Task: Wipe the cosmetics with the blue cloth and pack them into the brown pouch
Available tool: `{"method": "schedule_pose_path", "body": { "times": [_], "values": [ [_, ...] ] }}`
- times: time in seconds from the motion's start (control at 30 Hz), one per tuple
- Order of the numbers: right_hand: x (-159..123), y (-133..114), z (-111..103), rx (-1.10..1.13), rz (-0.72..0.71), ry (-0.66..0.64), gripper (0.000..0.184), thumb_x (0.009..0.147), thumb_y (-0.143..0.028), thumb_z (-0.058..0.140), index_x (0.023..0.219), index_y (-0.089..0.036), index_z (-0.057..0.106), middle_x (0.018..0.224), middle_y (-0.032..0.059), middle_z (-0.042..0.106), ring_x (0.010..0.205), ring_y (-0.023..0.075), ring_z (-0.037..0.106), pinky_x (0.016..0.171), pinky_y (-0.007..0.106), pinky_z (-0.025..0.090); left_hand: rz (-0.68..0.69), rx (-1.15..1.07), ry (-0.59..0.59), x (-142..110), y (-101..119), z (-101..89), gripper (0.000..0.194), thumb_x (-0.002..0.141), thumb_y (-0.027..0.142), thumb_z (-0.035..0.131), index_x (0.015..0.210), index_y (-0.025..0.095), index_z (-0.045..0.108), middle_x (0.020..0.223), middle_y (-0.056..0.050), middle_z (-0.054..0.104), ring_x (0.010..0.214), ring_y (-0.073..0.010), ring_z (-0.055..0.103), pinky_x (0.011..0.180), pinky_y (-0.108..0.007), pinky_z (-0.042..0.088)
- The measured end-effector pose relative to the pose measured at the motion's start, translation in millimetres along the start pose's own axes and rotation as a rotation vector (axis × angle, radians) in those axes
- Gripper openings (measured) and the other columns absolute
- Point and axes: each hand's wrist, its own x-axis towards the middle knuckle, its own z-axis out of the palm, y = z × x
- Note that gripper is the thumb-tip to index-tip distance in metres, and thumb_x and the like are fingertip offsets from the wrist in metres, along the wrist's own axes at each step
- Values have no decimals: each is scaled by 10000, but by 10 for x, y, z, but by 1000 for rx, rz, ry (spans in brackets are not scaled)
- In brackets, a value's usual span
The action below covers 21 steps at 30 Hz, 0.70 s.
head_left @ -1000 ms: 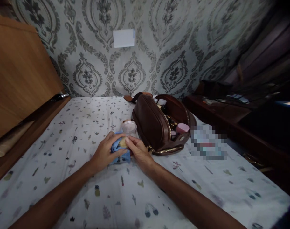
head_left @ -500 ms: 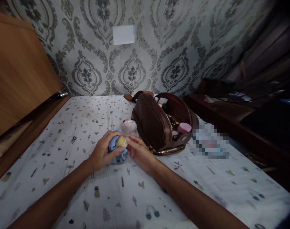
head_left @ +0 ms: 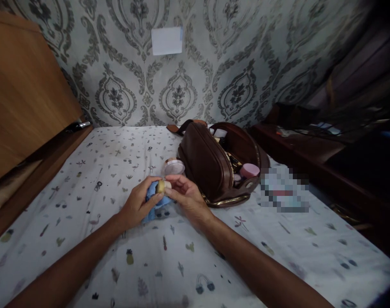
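Note:
My left hand is closed around a crumpled blue cloth and a small rounded yellow container with a pale end. The thumb and fingers of my right hand pinch that pale end from the other side. Both hands are just above the sheet, and the fingers partly cover the container. Right behind them lies a round, clear-looking case. Close by my right hand is a brown toiletry bag, unzipped, with a pink-lidded jar and other small items inside.
A patterned white sheet covers the surface. On the left stands a wooden panel. A blurred-out item lies right of the bag. Cables and dark objects rest on a ledge at far right. Behind is a papered wall.
The yellow container has turned in my hands, so more of its pale end shows. My right fingers have shifted up and over it. The view has tilted slightly.

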Motion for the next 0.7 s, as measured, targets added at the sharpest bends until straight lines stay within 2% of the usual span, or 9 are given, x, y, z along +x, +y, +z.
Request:
{"method": "schedule_pose_path", "body": {
  "times": [0.13, 0.27, 0.5, 0.7],
  "values": [
    [-5, 0, -10, -74, -73, -19, 390, 627, -316, 901, 960, -249, 710, 919, -4, 696, 883, 154, 631, 806, 289, 511, -73, -38, -23, 11, 20, -24, 316, 930, 449, 528, 1117, 196, 556, 892, 3, 665, 763, -157, 614, 719, -261, 478],
    [-5, 7, -11, -133, -111, -35, 384, 633, -312, 891, 962, -247, 704, 935, -2, 688, 819, 146, 615, 760, 289, 504, -140, -75, -31, 22, 3, -19, 328, 914, 492, 521, 1039, 193, 567, 782, 28, 623, 686, -143, 576, 660, -249, 455],
    [-34, -17, 19, -265, -179, -14, 332, 665, -287, 848, 970, -255, 721, 939, 18, 683, 811, 175, 590, 755, 322, 484, -191, -168, -76, 22, -53, 7, 349, 941, 517, 478, 994, 191, 589, 766, 28, 588, 700, -143, 542, 659, -247, 435],
    [-38, 17, 10, -341, -229, 13, 370, 713, -322, 817, 1054, -258, 687, 1044, 38, 660, 934, 196, 598, 814, 327, 483, -219, -234, -51, 27, -32, 21, 365, 951, 532, 449, 915, 188, 566, 706, 41, 517, 638, -127, 485, 615, -239, 418]
  ]
}}
